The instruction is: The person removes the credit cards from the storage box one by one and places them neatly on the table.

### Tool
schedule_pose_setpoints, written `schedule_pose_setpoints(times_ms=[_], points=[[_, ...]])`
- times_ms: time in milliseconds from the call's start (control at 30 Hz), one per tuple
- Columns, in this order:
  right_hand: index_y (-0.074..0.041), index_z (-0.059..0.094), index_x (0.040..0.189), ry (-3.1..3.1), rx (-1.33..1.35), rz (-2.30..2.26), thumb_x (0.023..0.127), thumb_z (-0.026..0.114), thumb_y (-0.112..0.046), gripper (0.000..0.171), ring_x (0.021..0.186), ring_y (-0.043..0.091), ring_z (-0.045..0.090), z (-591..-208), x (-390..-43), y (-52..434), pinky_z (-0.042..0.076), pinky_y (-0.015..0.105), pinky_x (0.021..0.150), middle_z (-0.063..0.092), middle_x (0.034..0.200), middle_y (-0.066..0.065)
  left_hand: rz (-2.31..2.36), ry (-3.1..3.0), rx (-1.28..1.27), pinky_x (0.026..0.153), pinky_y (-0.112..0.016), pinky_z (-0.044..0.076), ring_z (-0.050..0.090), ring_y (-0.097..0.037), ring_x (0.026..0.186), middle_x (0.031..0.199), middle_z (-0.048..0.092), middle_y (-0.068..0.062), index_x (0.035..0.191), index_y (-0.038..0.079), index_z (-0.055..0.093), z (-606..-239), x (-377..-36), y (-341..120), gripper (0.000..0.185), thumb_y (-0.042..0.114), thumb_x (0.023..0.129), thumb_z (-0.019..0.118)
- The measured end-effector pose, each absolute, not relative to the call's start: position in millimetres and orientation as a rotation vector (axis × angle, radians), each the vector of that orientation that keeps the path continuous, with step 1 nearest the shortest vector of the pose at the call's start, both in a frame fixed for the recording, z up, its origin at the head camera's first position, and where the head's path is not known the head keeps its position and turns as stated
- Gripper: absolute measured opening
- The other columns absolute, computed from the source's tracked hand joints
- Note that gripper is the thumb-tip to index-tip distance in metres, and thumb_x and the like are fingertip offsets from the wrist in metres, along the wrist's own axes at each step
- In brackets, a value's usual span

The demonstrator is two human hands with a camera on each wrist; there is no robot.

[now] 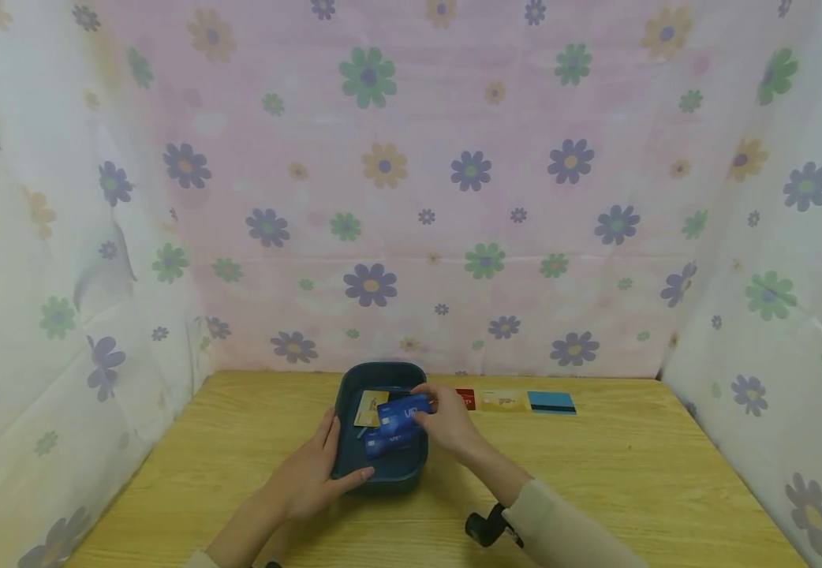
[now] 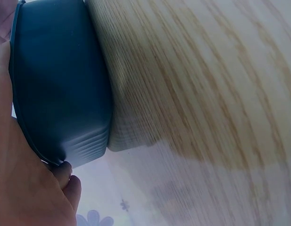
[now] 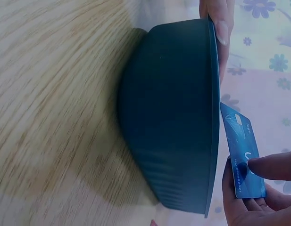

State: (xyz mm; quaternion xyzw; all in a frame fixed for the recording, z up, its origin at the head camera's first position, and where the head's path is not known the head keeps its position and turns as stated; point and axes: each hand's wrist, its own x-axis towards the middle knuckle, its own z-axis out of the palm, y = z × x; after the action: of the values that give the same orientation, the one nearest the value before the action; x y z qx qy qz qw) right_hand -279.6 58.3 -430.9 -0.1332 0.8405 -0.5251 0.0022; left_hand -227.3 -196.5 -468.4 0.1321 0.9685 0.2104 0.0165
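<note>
Card [image 1: 404, 410] pinched in right hand [image 1: 450, 422] grip over tray [image 1: 382, 469]

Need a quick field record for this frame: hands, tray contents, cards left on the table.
left hand: holds the near-left edge of the dark teal tray, thumb on its rim
right hand: pinches a blue card above the tray
tray contents: a gold card and another blue card
on table: red card, gold-yellow card, light blue card in a row right of the tray
backdrop: floral cloth
</note>
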Motion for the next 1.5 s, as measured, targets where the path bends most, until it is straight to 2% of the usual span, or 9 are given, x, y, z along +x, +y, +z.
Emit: schedule_pose_setpoints(times_ms=[333, 533, 867, 1067, 1133, 1267, 1500], points=[[0.004, 0.067, 0.126, 2.626, -0.369, -1.686, 0.091, 0.07, 0.004, 0.035, 0.108, 0.034, 0.064, -435.2, -284.1, 76.4, 0.059, 0.04, 0.081, 0.063, 0.129, 0.023, 0.653, 3.002, 0.401, 0.112, -0.06, 0.038, 0.032, -0.047, 0.147, 0.17, 0.002, -0.021, 0.161, -0.005, 0.015, -469.3, -227.4, -196.8, 0.115, 0.078, 0.091, 0.053], [0.002, 0.068, 0.122, 2.632, -0.382, -1.715, 0.09, 0.069, 0.006, 0.032, 0.118, 0.038, 0.06, -440.9, -284.2, 86.2, 0.057, 0.047, 0.091, 0.063, 0.131, 0.02, 0.66, 2.993, 0.384, 0.113, -0.06, 0.037, 0.031, -0.046, 0.148, 0.171, 0.002, -0.02, 0.161, -0.004, 0.014, -470.2, -228.5, -196.5, 0.115, 0.078, 0.09, 0.053], [-0.005, 0.071, 0.116, 2.642, -0.344, -1.688, 0.092, 0.07, 0.004, 0.026, 0.106, 0.03, 0.06, -446.7, -286.2, 108.8, 0.055, 0.045, 0.087, 0.064, 0.127, 0.015, 0.66, 2.993, 0.377, 0.113, -0.06, 0.037, 0.032, -0.046, 0.148, 0.17, 0.005, -0.021, 0.162, -0.004, 0.013, -470.8, -228.3, -196.4, 0.116, 0.079, 0.09, 0.052], [-0.004, 0.071, 0.114, 2.608, -0.295, -1.732, 0.093, 0.069, 0.002, 0.022, 0.119, 0.036, 0.058, -450.3, -286.8, 124.0, 0.052, 0.054, 0.098, 0.062, 0.133, 0.016, 0.664, 2.998, 0.377, 0.113, -0.061, 0.036, 0.031, -0.046, 0.148, 0.17, 0.005, -0.021, 0.162, -0.004, 0.013, -470.3, -228.2, -196.6, 0.116, 0.079, 0.09, 0.052], [-0.004, 0.071, 0.114, 2.618, -0.28, -1.732, 0.092, 0.069, 0.004, 0.023, 0.117, 0.035, 0.06, -451.7, -286.8, 128.4, 0.054, 0.052, 0.096, 0.062, 0.13, 0.015, 0.665, 3.001, 0.379, 0.114, -0.061, 0.036, 0.031, -0.046, 0.148, 0.17, 0.005, -0.021, 0.162, -0.003, 0.013, -470.4, -228.1, -196.9, 0.116, 0.079, 0.09, 0.052], [0.0, 0.07, 0.112, 2.638, -0.262, -1.732, 0.089, 0.07, 0.009, 0.025, 0.107, 0.033, 0.063, -454.8, -286.0, 135.9, 0.058, 0.044, 0.084, 0.063, 0.126, 0.017, 0.663, 3.002, 0.383, 0.114, -0.06, 0.035, 0.031, -0.046, 0.149, 0.171, 0.004, -0.019, 0.162, -0.003, 0.014, -471.5, -228.2, -197.3, 0.115, 0.078, 0.09, 0.052], [0.003, 0.069, 0.114, 2.629, -0.211, -1.724, 0.088, 0.07, 0.01, 0.027, 0.097, 0.03, 0.064, -461.5, -287.7, 139.2, 0.058, 0.038, 0.076, 0.063, 0.12, 0.019, 0.665, 2.995, 0.37, 0.114, -0.06, 0.036, 0.03, -0.045, 0.149, 0.171, 0.003, -0.017, 0.162, -0.001, 0.012, -471.4, -228.6, -197.5, 0.116, 0.08, 0.089, 0.052]])
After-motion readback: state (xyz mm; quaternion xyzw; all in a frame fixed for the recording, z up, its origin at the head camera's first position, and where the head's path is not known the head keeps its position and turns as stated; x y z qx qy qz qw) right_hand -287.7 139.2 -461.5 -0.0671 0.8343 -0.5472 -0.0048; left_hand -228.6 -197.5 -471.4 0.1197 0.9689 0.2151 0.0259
